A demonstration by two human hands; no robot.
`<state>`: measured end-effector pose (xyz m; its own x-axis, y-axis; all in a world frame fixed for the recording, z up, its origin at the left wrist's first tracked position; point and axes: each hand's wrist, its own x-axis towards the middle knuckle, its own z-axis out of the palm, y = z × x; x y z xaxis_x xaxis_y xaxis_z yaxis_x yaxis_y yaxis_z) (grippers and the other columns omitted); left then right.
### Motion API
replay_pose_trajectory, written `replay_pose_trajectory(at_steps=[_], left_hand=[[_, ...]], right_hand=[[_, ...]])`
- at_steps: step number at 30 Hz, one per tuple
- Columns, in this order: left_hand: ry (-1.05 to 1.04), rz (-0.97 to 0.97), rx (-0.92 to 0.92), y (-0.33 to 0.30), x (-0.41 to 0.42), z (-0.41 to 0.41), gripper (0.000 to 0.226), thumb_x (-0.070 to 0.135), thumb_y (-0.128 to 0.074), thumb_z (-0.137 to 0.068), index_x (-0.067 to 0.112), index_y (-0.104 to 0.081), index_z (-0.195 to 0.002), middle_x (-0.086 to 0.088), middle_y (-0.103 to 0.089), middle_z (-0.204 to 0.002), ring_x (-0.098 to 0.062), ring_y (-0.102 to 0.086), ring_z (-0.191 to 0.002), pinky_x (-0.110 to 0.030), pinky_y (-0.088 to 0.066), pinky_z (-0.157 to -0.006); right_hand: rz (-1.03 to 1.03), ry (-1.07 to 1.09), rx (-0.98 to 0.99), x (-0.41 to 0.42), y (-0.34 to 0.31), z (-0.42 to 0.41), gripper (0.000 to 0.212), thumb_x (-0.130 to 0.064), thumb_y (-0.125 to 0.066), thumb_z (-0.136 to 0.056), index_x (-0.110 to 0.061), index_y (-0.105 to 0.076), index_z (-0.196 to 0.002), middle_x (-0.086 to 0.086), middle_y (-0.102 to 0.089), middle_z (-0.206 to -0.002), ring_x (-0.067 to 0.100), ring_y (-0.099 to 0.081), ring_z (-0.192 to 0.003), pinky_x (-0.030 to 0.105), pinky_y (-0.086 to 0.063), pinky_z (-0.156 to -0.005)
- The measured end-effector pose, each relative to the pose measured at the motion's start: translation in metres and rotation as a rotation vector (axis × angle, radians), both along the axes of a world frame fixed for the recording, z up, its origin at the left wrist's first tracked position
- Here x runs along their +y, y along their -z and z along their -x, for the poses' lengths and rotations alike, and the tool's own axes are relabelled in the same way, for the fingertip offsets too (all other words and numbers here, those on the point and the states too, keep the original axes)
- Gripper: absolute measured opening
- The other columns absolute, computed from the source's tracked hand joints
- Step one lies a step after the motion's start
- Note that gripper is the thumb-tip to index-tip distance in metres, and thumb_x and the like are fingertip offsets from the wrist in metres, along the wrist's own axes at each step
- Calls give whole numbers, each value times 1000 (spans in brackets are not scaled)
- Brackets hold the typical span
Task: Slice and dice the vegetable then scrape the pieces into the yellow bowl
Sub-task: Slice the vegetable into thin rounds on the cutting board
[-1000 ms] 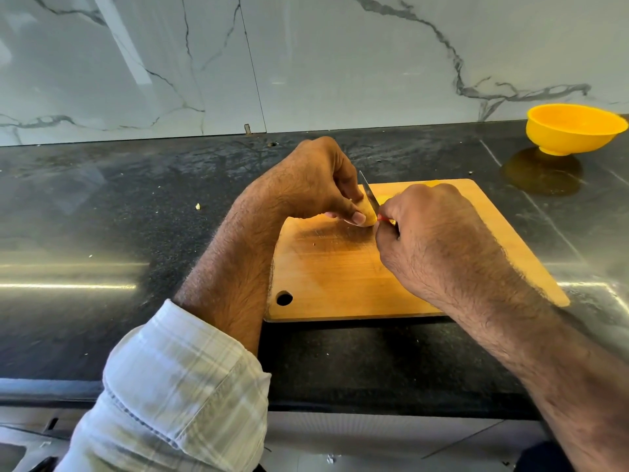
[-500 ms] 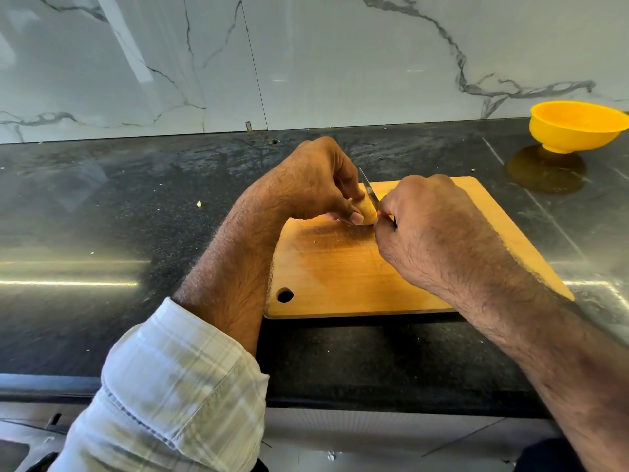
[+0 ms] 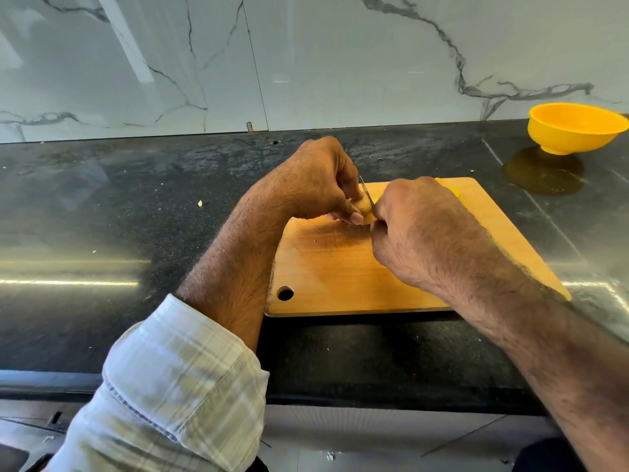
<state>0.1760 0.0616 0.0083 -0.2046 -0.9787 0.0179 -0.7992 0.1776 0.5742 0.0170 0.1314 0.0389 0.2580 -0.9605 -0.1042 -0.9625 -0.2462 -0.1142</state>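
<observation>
A pale yellow vegetable piece (image 3: 365, 208) lies on the wooden cutting board (image 3: 340, 270). My left hand (image 3: 316, 178) grips it with curled fingers, thumb at its near side. My right hand (image 3: 422, 229) holds a knife (image 3: 367, 195); only a short stretch of blade shows, its edge down against the vegetable right beside my left fingertips. The handle is hidden in my fist. More yellow pieces (image 3: 454, 190) peek out behind my right hand at the board's far edge. The yellow bowl (image 3: 575, 127) stands at the far right of the counter, apart from the board.
The board lies on a dark polished stone counter (image 3: 102, 233) against a white marble wall (image 3: 306, 63). A few small scraps (image 3: 200, 203) lie on the counter left of the board. The counter's front edge runs below the board.
Both hands stay at the same spot on the board. The knife blade has worked slightly lower against the vegetable; the view has shifted a little.
</observation>
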Motion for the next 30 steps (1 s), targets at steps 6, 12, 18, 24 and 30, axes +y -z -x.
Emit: replay_pose_trajectory(at_steps=[6, 12, 18, 24, 30], left_hand=[[-10, -2, 3, 1, -2, -1, 23, 25, -95, -73, 21, -83, -93, 6, -79, -87, -8, -75, -80, -21, -59, -71], [15, -7, 10, 0, 0, -2, 29, 26, -95, -72, 20, -83, -97, 5, -80, -92, -6, -76, -77, -24, -62, -76], [31, -22, 45, 1, 1, -9, 30, 27, -96, -72, 22, -84, -99, 8, -80, -95, -6, -76, -81, -32, -65, -83], [28, -35, 34, 2, 1, -12, 31, 31, -95, -72, 27, -83, -101, 6, -80, -99, -10, -76, -86, -42, -64, -90], [30, -39, 37, 1, 1, -11, 30, 29, -95, -73, 28, -83, -100, 8, -80, -101, -6, -75, -88, -42, -63, -92]], right_hand=[[-17, -43, -44, 1, 18, 6, 32, -29, -69, -96, -14, -62, -124, 1, -54, -90, 18, -56, -84, 31, -54, -74], [-53, -12, -4, -1, 28, 9, 37, -32, -68, -96, -19, -61, -129, 7, -46, -100, 25, -49, -91, 32, -49, -79], [18, 8, -117, -7, 41, 19, 35, -34, -63, -98, -23, -65, -131, 6, -64, -110, 26, -62, -98, 33, -58, -83], [16, 15, -347, -16, 44, 40, 26, -31, -66, -99, -23, -75, -121, 2, -75, -88, 16, -71, -70, 25, -57, -67], [92, 25, -458, -19, 49, 46, 23, -31, -68, -97, -21, -78, -115, 3, -73, -75, 19, -70, -60, 32, -61, -65]])
